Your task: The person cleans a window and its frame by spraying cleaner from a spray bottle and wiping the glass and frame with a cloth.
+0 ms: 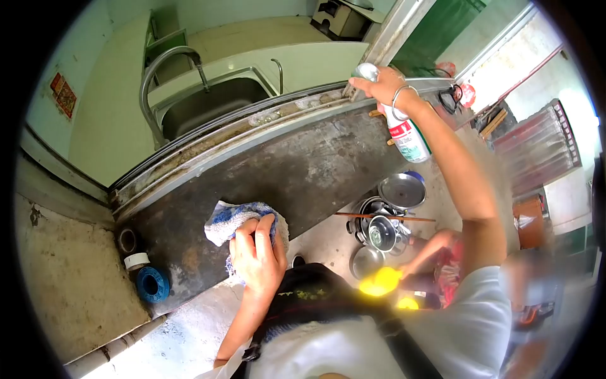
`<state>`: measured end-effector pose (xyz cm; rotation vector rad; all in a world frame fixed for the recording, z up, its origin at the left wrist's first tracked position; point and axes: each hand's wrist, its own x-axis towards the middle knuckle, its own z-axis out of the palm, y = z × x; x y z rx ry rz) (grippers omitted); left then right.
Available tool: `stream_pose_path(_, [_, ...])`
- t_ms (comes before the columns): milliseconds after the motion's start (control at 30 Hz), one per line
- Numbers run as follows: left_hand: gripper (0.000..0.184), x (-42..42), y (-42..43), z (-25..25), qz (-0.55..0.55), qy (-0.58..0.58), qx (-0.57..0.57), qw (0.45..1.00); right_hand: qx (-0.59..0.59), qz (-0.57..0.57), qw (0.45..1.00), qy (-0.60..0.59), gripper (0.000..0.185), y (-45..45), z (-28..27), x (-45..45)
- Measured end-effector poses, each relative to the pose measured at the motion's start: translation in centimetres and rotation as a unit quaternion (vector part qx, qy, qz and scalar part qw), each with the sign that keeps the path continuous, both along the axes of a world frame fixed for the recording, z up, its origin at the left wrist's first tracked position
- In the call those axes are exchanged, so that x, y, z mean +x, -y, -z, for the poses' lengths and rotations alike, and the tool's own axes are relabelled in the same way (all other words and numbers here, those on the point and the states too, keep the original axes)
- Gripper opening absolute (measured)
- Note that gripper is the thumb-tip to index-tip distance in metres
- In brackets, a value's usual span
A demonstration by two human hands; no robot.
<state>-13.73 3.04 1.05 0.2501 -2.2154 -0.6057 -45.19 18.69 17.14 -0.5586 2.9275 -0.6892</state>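
My left hand [257,260] is closed on a blue-and-white cloth [230,220], bunched over the front edge of a dark stone ledge [297,167]. Up at the right, my right hand [386,87] grips the top of a spray bottle [407,142] with a red and green label. The bottle hangs tilted by the ledge's right end. The fingers round its neck are partly hidden by the back of the hand.
A blue tape roll [153,284], a white roll [136,261] and a dark ring [127,240] sit at the ledge's left end. Behind the window track are a sink [214,104] and curved faucet [146,95]. Below, a person [449,265] crouches near several pots [382,234].
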Motion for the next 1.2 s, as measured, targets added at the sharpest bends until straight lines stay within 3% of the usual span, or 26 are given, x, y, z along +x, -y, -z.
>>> stream_pose_path(67, [0.032, 0.1, 0.1, 0.1, 0.005, -0.001, -0.004, 1.000, 0.064, 0.020, 0.998, 0.015, 0.056, 0.5, -0.4, 0.4])
stream_pose_path(200, [0.033, 0.2, 0.2, 0.3, 0.009, 0.008, -0.014, 1.000, 0.066, 0.031, 0.997, 0.013, 0.055, 0.8, -0.4, 0.7])
stream_pose_path(300, [0.035, 0.3, 0.3, 0.1, 0.009, 0.002, -0.016, 1.000, 0.054, -0.024, 0.998, -0.011, 0.057, 1.2, -0.1, 1.5])
stream_pose_path(533, [0.039, 0.4, 0.7, 0.3, 0.022, -0.016, -0.012, 1.000, 0.031, -0.119, 0.990, 0.070, 0.055, 5.9, 1.6, 6.3])
stream_pose_path(733, [0.038, 0.5, 0.9, 0.5, 0.019, -0.021, -0.041, 0.999, 0.036, -0.194, 0.979, 0.044, 0.048, 9.0, 2.1, 8.3])
stream_pose_path(967, [0.038, 0.5, 0.9, 0.4, 0.034, -0.019, -0.012, 0.999, 0.000, -0.188, 0.981, 0.057, 0.045, 9.3, 1.6, 8.0])
stream_pose_path(1033, [0.038, 0.8, 1.1, 0.6, 0.053, -0.011, -0.001, 0.999, -0.061, -0.112, 0.988, 0.092, 0.046, 8.2, 1.2, 7.9])
stream_pose_path(1200, [0.025, 1.1, 1.7, 0.4, 0.105, -0.027, 0.053, 0.993, -0.249, -0.068, 0.959, 0.116, 0.041, 0.9, -0.7, 8.6])
